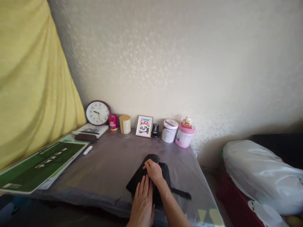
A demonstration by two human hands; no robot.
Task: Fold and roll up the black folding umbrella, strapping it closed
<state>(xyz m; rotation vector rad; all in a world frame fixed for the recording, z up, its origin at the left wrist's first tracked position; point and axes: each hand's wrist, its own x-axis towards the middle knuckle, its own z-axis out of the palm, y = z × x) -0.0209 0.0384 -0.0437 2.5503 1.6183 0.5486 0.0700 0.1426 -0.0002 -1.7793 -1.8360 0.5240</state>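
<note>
Lying near the front edge of the grey plastic-covered surface (113, 164): one black folded fabric item (163, 171), long axis running from near left to far right. Left hand (142, 201) is laid flat, fingers extended, on its near end. Right hand (154, 171), just beyond, is closed, pinching the fabric's upper fold.

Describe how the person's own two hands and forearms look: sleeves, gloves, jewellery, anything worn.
Both hands are bare, with no gloves. The left hand shows no ring or watch on its visible back and fingers. The right hand is likewise unadorned, and its forearm is uncovered down to the picture's lower edge, so no sleeve shows. The left wrist is cut off by the frame.
</note>
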